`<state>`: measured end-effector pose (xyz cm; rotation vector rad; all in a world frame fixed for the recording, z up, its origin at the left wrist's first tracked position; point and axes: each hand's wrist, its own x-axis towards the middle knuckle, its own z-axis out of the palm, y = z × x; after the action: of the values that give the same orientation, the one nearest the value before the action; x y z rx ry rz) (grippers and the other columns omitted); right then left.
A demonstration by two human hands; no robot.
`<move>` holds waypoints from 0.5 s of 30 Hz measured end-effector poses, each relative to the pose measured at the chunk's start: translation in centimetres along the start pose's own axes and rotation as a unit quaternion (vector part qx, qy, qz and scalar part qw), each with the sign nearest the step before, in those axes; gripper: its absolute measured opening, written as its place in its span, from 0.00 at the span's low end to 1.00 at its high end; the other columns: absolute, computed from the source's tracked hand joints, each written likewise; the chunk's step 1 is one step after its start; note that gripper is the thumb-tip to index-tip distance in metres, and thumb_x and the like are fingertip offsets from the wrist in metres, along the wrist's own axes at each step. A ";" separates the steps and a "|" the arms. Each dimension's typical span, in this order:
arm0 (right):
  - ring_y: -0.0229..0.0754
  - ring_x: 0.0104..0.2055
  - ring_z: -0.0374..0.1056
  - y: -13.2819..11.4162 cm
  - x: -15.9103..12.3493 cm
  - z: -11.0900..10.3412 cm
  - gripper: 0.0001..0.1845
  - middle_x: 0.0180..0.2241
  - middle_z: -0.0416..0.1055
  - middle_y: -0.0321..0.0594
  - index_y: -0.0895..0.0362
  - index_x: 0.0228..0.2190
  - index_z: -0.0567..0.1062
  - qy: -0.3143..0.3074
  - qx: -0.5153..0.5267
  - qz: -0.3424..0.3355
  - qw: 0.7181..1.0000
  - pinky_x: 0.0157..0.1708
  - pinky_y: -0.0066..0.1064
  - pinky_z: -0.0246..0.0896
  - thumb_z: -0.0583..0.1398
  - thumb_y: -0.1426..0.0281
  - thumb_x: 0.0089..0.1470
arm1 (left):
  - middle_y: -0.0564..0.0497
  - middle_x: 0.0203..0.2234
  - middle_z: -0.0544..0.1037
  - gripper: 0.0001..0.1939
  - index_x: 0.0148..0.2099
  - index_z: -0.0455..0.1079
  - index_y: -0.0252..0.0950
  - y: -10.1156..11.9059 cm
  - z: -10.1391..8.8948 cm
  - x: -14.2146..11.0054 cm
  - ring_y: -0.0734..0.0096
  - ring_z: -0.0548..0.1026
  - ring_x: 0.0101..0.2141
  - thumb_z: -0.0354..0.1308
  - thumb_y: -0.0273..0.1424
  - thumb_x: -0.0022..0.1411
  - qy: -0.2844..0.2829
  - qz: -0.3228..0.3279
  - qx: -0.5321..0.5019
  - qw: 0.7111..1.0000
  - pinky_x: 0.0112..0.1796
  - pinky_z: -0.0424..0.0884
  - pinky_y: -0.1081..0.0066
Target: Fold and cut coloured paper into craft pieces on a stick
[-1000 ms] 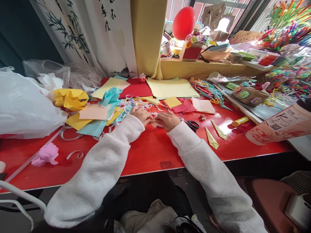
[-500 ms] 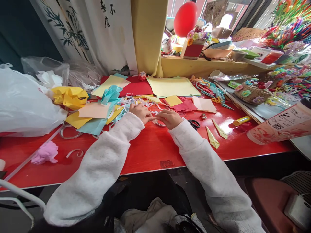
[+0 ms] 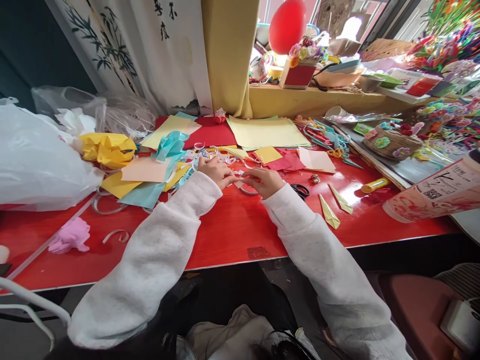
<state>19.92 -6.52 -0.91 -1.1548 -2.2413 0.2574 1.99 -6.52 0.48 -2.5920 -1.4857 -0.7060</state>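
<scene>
My left hand (image 3: 216, 172) and my right hand (image 3: 263, 182) meet fingertip to fingertip above the red table (image 3: 228, 235). A small pale pink piece of paper (image 3: 238, 183) shows between the pinched fingers; most of it is hidden. Under and beside my right hand lie a pale ring of ribbon (image 3: 248, 190) and black-handled scissors (image 3: 300, 190). Farther right are two folded pale yellow paper points (image 3: 329, 212). White and blue paper scraps (image 3: 186, 176) lie around my left hand.
Coloured sheets (image 3: 268, 131) lie at the back. Orange, yellow and blue papers (image 3: 144, 170) overlap at left, near a white plastic bag (image 3: 41, 155) and crumpled pink paper (image 3: 70, 235). At right stand a tilted drink cup (image 3: 431, 195) and a woven basket (image 3: 392, 142).
My right fingers have lifted and shifted slightly at the fingertips. My left hand has barely moved, and both hands stay together over the same spot.
</scene>
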 end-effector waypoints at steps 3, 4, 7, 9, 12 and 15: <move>0.35 0.30 0.65 0.2 -0.1 -0.2 0.14 0.29 0.71 0.41 0.59 0.30 0.74 -0.010 0.029 -0.008 0.999 0.30 0.25 0.57 0.54 0.63 0.48 | 0.54 0.27 0.75 0.16 0.26 0.70 0.41 -0.1 -0.1 0.0 0.66 0.64 0.36 0.47 0.44 0.54 0.029 0.023 0.016 0.999 0.40 0.48 0.56; 0.35 0.29 0.65 0.3 -0.1 -0.2 0.14 0.28 0.71 0.40 0.58 0.30 0.74 -0.018 0.042 -0.005 0.999 0.30 0.25 0.57 0.53 0.63 0.48 | 0.54 0.26 0.75 0.16 0.26 0.70 0.42 -0.1 -0.2 0.0 0.66 0.64 0.35 0.46 0.44 0.54 0.034 0.030 0.016 0.999 0.40 0.47 0.56; 0.34 0.26 0.64 0.3 -0.2 -0.2 0.16 0.24 0.71 0.38 0.58 0.30 0.74 -0.027 0.089 0.035 0.995 0.27 0.25 0.56 0.53 0.61 0.47 | 0.54 0.26 0.74 0.16 0.25 0.69 0.42 0.7 -0.6 -0.2 0.64 0.66 0.36 0.46 0.43 0.55 0.063 0.033 0.017 0.997 0.41 0.47 0.57; 0.33 0.24 0.63 0.2 -0.2 -0.1 0.17 0.22 0.70 0.37 0.58 0.30 0.74 0.000 0.135 0.072 0.988 0.26 0.25 0.56 0.53 0.60 0.47 | 0.52 0.30 0.74 0.14 0.27 0.68 0.41 1.7 -0.9 -0.5 0.63 0.65 0.40 0.45 0.39 0.57 0.129 0.021 0.032 0.991 0.42 0.47 0.57; 0.32 0.22 0.62 -0.6 -0.2 -0.2 0.19 0.20 0.68 0.37 0.60 0.28 0.74 0.068 0.228 0.123 0.964 0.24 0.25 0.57 0.53 0.58 0.46 | 0.49 0.40 0.71 0.11 0.37 0.67 0.41 3.4 -1.3 -1.1 0.60 0.63 0.45 0.44 0.35 0.57 0.232 0.003 0.042 0.972 0.43 0.46 0.58; 0.31 0.21 0.61 -1.7 -0.2 -0.2 0.19 0.19 0.66 0.37 0.61 0.25 0.73 0.099 0.335 0.152 0.925 0.23 0.25 0.57 0.55 0.57 0.44 | 0.50 0.36 0.72 0.13 0.38 0.66 0.43 4.6 -1.2 -1.7 0.63 0.66 0.43 0.40 0.31 0.60 0.235 0.003 0.046 0.971 0.42 0.46 0.58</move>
<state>19.00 -7.70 -0.09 -1.0693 -1.5839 0.9097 4.66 -10.70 1.57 -2.1515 -1.3208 -1.1227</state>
